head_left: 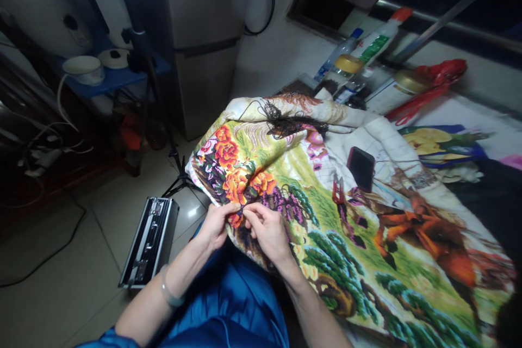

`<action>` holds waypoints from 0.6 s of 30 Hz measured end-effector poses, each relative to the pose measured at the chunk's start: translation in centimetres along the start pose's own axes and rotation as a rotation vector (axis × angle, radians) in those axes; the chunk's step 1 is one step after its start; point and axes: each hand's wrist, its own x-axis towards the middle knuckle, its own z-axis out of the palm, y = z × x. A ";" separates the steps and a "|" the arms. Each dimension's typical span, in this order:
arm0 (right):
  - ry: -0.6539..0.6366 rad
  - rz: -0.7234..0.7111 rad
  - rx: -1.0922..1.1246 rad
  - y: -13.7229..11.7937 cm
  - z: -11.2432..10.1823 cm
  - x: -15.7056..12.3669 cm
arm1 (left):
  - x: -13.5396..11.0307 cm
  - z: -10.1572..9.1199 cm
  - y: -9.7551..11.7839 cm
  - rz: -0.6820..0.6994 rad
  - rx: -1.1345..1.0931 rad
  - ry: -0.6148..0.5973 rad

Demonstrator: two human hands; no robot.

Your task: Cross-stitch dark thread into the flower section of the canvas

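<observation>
A large embroidery cloth (281,160) with flowers, green trees and a brown horse lies over the table and hangs down toward my lap. My left hand (217,224) grips its near edge, thumb on top beside the orange flowers. Close to it, my right hand (269,229) is closed in a pinch at the cloth's surface; whatever sits between the fingertips is too small to make out. A tangle of dark thread (281,122) rests on the rolled far part of the cloth. Red thread snips (337,190) and a dark phone (361,168) lie on the cloth to the right.
Bottles (377,38), jars and a red plastic bag (442,73) stand along the wall behind the table. On the floor at left is a black and silver case (149,242), near a tripod (175,166). A fridge (204,65) and a blue stool (118,79) with pots are farther back.
</observation>
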 end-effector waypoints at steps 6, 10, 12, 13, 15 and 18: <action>0.100 -0.163 -0.174 -0.1 0.0 -0.2 | -0.3 0.1 0.2 0.004 -0.024 -0.005; 0.132 -0.211 -0.212 -0.6 0.6 -0.1 | -0.6 0.0 0.3 0.028 -0.033 -0.029; 0.126 -0.278 -0.306 -0.7 0.8 -0.1 | -0.7 -0.1 0.4 0.041 -0.041 -0.043; 0.132 -0.303 -0.359 -0.8 0.9 -0.1 | -0.8 -0.2 0.4 0.046 -0.038 -0.048; 0.157 -0.328 -0.433 -1.0 1.2 0.0 | -0.8 -0.3 0.3 0.051 -0.020 -0.045; 0.145 -0.362 -0.347 -1.7 1.6 0.3 | -0.9 -0.4 0.3 0.066 0.005 -0.050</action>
